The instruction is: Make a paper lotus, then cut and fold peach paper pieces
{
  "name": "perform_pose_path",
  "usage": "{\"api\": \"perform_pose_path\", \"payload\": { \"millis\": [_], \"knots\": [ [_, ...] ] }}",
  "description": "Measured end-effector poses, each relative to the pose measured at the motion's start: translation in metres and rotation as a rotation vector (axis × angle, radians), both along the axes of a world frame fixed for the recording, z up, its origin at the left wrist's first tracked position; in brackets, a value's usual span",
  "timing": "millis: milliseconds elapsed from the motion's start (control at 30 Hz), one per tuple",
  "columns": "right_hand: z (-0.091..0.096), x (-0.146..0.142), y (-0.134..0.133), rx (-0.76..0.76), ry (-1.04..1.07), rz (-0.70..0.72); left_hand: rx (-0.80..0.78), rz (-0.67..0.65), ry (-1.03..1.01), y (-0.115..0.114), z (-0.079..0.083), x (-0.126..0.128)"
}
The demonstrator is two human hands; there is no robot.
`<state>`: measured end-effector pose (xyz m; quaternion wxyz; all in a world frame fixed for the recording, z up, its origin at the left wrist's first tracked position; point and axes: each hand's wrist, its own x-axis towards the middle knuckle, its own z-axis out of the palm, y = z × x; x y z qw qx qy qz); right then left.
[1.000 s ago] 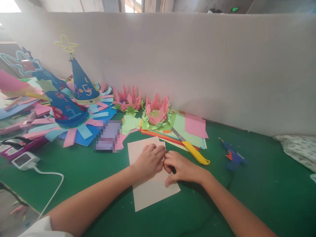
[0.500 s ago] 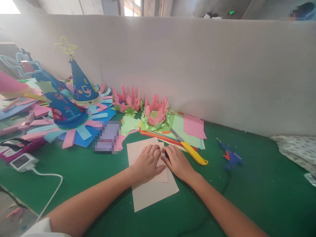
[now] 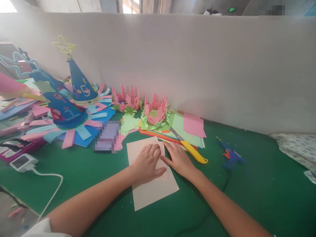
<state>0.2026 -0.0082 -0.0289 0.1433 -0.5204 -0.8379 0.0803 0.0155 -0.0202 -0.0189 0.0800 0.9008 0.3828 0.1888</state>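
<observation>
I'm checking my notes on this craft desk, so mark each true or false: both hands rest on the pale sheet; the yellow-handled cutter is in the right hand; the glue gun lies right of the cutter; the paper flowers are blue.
Both the left hand and the right hand rest on the pale paper sheet: true.
The yellow-handled cutter is in the right hand: false, it lies on the coloured paper beside that hand.
The blue glue gun lies right of the cutter: true.
The paper flowers are blue: false, pink with green.

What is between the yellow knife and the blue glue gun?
Nothing: in the head view only bare green table lies between the yellow knife and the blue glue gun.
</observation>
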Motion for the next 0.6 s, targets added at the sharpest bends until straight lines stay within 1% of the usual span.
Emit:
{"api": "perform_pose_path", "payload": {
  "millis": [133,267,367,500,600],
  "knots": [
    [0.002,0.003,-0.002,-0.016,0.065,0.033,-0.017,-0.019,0.008,-0.004,0.002,-0.003],
    [0.008,0.006,-0.006,-0.064,0.137,0.096,-0.009,-0.006,0.025,-0.005,-0.002,-0.003],
    [0.014,0.009,-0.008,-0.143,0.142,0.1,0.003,-0.004,0.009,-0.005,-0.005,-0.003],
    [0.024,0.013,-0.009,-0.268,0.133,0.125,-0.012,-0.021,-0.005,-0.004,-0.002,-0.004],
    [0.028,0.015,-0.009,-0.307,0.125,0.145,-0.025,-0.042,-0.008,-0.003,0.001,-0.004]
  ]
}}
